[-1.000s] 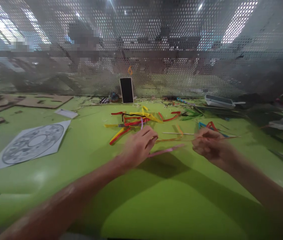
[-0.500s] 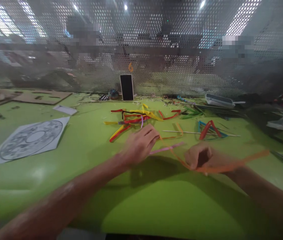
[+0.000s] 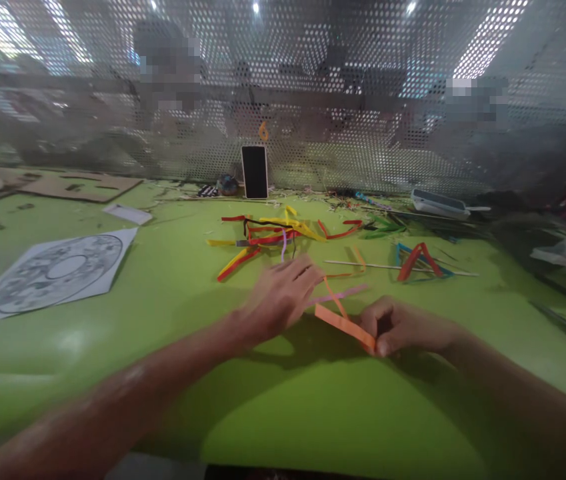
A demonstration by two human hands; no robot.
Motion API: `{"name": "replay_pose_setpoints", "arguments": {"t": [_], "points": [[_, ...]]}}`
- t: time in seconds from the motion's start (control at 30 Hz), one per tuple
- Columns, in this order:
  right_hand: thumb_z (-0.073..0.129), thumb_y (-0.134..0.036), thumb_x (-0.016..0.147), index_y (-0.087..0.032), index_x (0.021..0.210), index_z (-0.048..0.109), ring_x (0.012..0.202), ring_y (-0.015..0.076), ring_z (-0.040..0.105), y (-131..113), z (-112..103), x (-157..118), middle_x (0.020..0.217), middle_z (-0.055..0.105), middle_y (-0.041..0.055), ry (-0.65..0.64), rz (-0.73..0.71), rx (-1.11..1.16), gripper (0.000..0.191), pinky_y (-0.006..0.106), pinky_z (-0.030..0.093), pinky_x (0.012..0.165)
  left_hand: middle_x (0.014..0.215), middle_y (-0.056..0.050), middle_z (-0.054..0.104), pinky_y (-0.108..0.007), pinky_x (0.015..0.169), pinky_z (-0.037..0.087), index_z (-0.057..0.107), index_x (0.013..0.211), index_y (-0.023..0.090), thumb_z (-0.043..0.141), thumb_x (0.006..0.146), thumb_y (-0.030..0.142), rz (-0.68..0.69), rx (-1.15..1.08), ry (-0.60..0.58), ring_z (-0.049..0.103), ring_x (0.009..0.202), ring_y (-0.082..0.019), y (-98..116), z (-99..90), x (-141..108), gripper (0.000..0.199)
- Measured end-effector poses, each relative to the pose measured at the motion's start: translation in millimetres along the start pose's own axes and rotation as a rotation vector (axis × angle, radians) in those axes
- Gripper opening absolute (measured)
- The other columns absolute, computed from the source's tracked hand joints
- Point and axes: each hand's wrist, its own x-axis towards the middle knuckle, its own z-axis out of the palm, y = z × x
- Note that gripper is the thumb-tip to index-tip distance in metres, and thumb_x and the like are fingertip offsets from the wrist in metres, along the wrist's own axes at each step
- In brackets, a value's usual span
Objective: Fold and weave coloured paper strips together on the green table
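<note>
An orange strip [image 3: 345, 325] is folded back on itself at the middle of the green table. My right hand [image 3: 391, 327] pinches its fold between thumb and fingers. The strip's free end points left, and a thinner length runs up to my left hand [image 3: 285, 291], whose fingers are pressed together on it. Under and between the hands lies a flat purple strip [image 3: 347, 293]. Just beyond my left hand is a loose pile of red, yellow [image 3: 307, 230] and black strips. A bent orange piece [image 3: 359, 259] lies past the hands.
A printed ring pattern [image 3: 65, 267] lies at left, with cut cardboard [image 3: 77, 187] behind it. A phone [image 3: 255, 172] stands against the perforated screen. Red [image 3: 417, 260] and blue folded strips lie at right by a thin stick [image 3: 377, 265]. Blurred people are behind the screen.
The free end of the orange strip has swung from the right, over my right wrist, to the left of my right hand. My left hand has barely moved.
</note>
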Motion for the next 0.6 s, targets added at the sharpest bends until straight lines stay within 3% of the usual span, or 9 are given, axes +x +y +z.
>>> {"name": "replay_pose_setpoints", "arguments": {"t": [0.23, 0.4, 0.6], "points": [[0.076, -0.044, 0.080, -0.014, 0.077, 0.063, 0.051, 0.0062, 0.046, -0.3, 2.6, 1.0, 0.061, 0.053, -0.0044, -0.009, 0.034, -0.026, 0.033, 0.019, 0.034, 0.048, 0.091, -0.007, 0.066, -0.027, 0.064, 0.047, 0.060, 0.097, 0.013, 0.042, 0.102, 0.016, 0.063, 0.000, 0.090, 0.060, 0.077, -0.015, -0.3, 0.2, -0.9, 0.019], [0.066, -0.053, 0.087, -0.016, 0.074, 0.053, 0.052, 0.0073, 0.051, 3.9, 3.0, 5.1, 0.063, 0.055, -0.0024, 0.115, 0.019, -0.068, 0.042, 0.019, 0.034, 0.047, 0.088, -0.005, 0.066, -0.025, 0.063, 0.047, 0.060, 0.096, 0.013, 0.046, 0.100, 0.013, 0.057, 0.003, 0.159, 0.059, 0.074, -0.013, -4.8, 2.3, 0.3, 0.015], [0.065, -0.054, 0.088, -0.017, 0.076, 0.051, 0.054, 0.0081, 0.054, 5.0, -3.2, 3.3, 0.067, 0.056, -0.0009, 0.272, -0.117, -0.019, 0.042, 0.020, 0.035, 0.047, 0.085, -0.005, 0.065, -0.024, 0.065, 0.050, 0.061, 0.093, 0.013, 0.048, 0.100, 0.016, -0.008, 0.015, 0.211, 0.059, 0.074, -0.013, -9.7, 3.3, 3.2, 0.015]]}}
